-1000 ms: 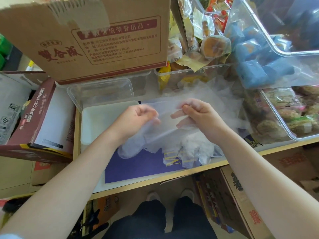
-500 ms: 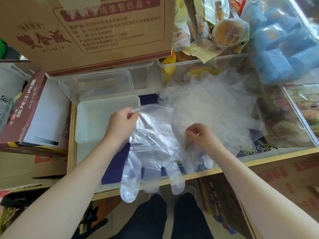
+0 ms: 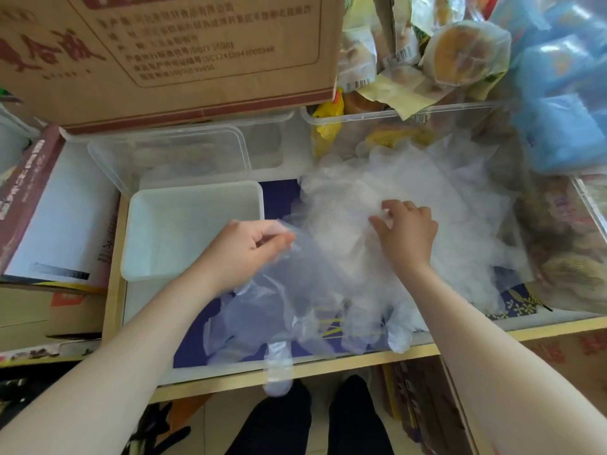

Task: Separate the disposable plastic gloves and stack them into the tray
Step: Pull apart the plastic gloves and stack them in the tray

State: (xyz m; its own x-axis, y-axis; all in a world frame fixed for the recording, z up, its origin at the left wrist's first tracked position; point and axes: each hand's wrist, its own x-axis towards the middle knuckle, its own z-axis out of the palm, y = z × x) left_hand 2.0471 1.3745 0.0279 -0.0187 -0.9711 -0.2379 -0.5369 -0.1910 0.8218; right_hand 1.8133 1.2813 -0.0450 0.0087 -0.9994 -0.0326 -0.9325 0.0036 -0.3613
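**Glove in the left hand, right hand on the pile**

The left hand (image 3: pixel 244 249) pinches the cuff edge of one clear glove (image 3: pixel 279 310) between thumb and curled fingers, just right of the tray (image 3: pixel 193 192); the glove hangs down from that grip toward the near side, and one of its fingers drops past the near edge of the worktop (image 3: pixel 542 325); the right hand (image 3: pixel 407 233) lies on the pile (image 3: pixel 427 192) of loose gloves, fingers bent and tips dug into the film; whether it pinches a sheet there I cannot tell, since the plastic is hazy; the two hands are apart, the left nearer the tray, the right farther right.

The tray is a white shallow tub on the left of the worktop; whether any gloves lie in it I cannot tell; the pile spreads over the middle and right, over a dark blue mat (image 3: pixel 282 195); far of the tray stands a clear tub (image 3: pixel 170 149), partly under a big cardboard box (image 3: pixel 170 54); farther right a clear bin (image 3: pixel 394 114) holds wrapped snacks, and blue packets (image 3: pixel 555 126) fill the far right corner; a red-and-white carton (image 3: pixel 49 205) lies to the left of the tray.
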